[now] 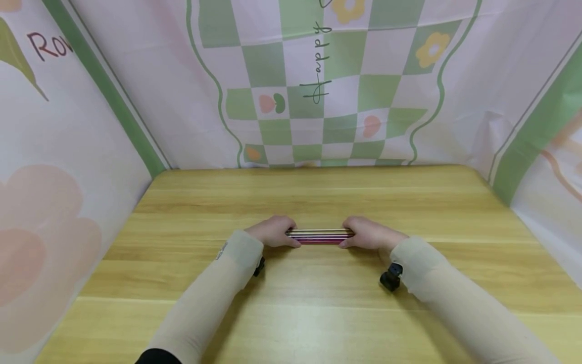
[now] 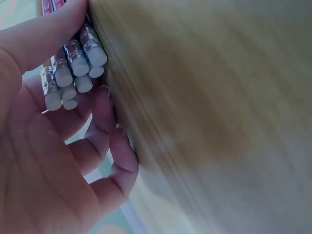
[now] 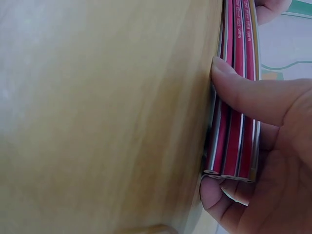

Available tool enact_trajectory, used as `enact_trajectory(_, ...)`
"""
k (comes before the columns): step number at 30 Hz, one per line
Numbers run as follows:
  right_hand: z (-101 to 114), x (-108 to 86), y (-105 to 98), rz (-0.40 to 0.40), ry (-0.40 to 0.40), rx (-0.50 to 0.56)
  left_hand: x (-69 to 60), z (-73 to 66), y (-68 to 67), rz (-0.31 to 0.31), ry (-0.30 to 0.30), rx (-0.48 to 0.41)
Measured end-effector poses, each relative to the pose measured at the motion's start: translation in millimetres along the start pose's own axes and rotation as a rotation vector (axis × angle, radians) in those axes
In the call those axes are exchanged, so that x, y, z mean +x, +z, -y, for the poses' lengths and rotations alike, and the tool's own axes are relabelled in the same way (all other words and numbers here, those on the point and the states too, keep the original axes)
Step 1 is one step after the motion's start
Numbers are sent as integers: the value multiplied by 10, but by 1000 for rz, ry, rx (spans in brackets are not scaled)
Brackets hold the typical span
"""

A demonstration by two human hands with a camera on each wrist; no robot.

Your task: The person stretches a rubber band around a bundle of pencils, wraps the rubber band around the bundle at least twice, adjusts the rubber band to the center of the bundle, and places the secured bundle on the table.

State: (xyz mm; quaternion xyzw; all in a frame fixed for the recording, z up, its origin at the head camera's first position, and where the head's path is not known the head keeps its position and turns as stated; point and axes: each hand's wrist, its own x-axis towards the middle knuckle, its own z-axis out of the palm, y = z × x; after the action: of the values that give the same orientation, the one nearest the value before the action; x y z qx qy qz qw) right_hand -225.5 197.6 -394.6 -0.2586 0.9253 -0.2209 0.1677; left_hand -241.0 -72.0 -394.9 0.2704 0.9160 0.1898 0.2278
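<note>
A bundle of pencils (image 1: 320,236) lies crosswise between my two hands, low at the tabletop. Red and dark striped barrels show in the right wrist view. My left hand (image 1: 274,231) grips the eraser end, thumb on the near side and curled fingers on the far side. Several white erasers (image 2: 79,66) with silvery ferrules stick out there in the left wrist view. At the other end my right hand (image 1: 369,233) pinches the pencils (image 3: 234,131), its thumb across the barrels. Their flat, unsharpened-looking ends show beside its curled fingers.
The wooden table (image 1: 318,298) spreads around both hands. Behind it hangs a green and white checked cloth (image 1: 304,126), with printed cloth walls (image 1: 59,202) on both sides. A small black device (image 1: 391,277) sits under the right wrist.
</note>
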Motion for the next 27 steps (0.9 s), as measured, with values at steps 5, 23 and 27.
enact_trajectory(5, 15, -19, 4, -3, 10, 6, -4, -8, 0, -6, -5, -2)
enact_trajectory(23, 29, -48, 60, -58, -76, -150, -42, -81, 6, 0, 19, 73)
enact_trajectory(27, 31, -64, 52, -46, -59, -100, -51, -89, -1, -9, 20, 70)
